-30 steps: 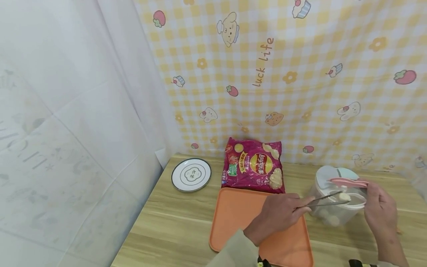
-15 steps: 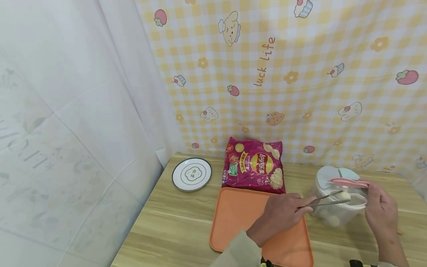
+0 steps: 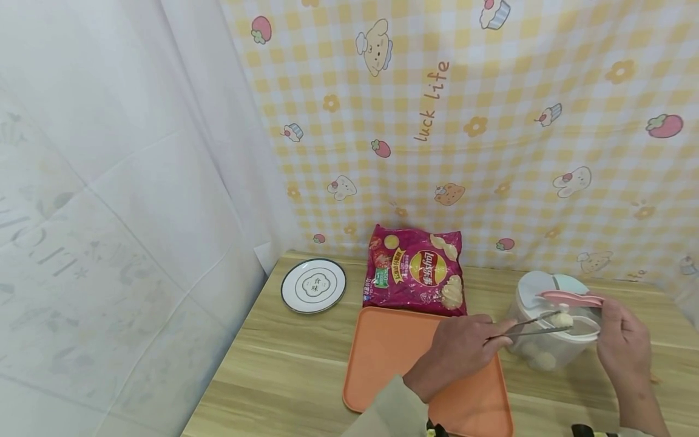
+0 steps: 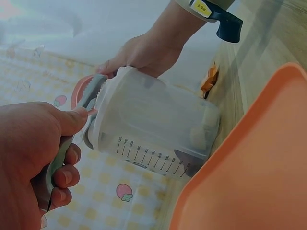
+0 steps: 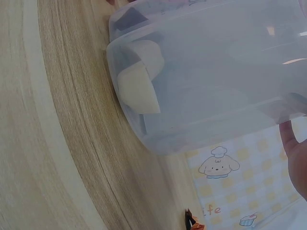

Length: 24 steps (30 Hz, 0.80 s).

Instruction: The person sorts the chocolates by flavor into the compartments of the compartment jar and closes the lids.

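Note:
My left hand (image 3: pixel 464 346) grips metal tongs (image 4: pixel 56 167) across the orange tray's right part. Their tips hold a small whitish piece (image 3: pixel 562 320) above the opening of a clear, divided storage container (image 4: pixel 158 112) with a scale on its side. My right hand (image 3: pixel 625 343) pinches the raised pink flap (image 3: pixel 570 298) of the lid, with a finger against the container's side in the right wrist view. Through the wall, two pale pieces (image 5: pixel 139 88) show at the bottom, one with a flat cut face. The other lid flaps are white and pale green.
An orange tray (image 3: pixel 388 364) lies left of the container on the wooden table (image 3: pixel 273 376). Behind it is a purple chip bag (image 3: pixel 406 273); a white plate (image 3: pixel 314 286) lies at the back left. A small orange item (image 4: pixel 210 79) lies beyond the container. Checked cloth hangs behind.

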Motion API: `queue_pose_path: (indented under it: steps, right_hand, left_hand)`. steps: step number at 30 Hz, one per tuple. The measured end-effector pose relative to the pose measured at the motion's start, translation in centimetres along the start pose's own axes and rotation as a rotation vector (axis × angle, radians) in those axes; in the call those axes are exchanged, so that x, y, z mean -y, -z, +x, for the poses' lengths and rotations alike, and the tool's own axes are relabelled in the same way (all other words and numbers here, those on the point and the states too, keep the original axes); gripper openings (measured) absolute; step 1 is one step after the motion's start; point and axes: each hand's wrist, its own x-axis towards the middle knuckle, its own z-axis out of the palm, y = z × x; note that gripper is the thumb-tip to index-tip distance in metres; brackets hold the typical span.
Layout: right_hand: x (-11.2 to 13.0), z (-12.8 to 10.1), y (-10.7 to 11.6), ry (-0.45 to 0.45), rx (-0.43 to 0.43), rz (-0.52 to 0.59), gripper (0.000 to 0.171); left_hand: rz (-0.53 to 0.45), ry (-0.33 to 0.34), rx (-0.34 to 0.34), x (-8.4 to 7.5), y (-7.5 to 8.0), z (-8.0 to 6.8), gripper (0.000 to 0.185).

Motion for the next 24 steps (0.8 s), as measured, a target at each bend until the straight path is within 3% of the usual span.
queue_pose_path:
  steps: [9,24]
  right_hand:
    - [0.03,0.01,-0.05,0.007,-0.003,0.003,0.037]
    - [0.09,-0.11,-0.13,0.018,-0.001,0.0,0.037]
  left_hand:
    - [0.003,-0.018,-0.031,-0.07,-0.15,0.04,0.039]
    - [-0.014,-0.015,-0.014,0.08,-0.19,-0.09,0.038]
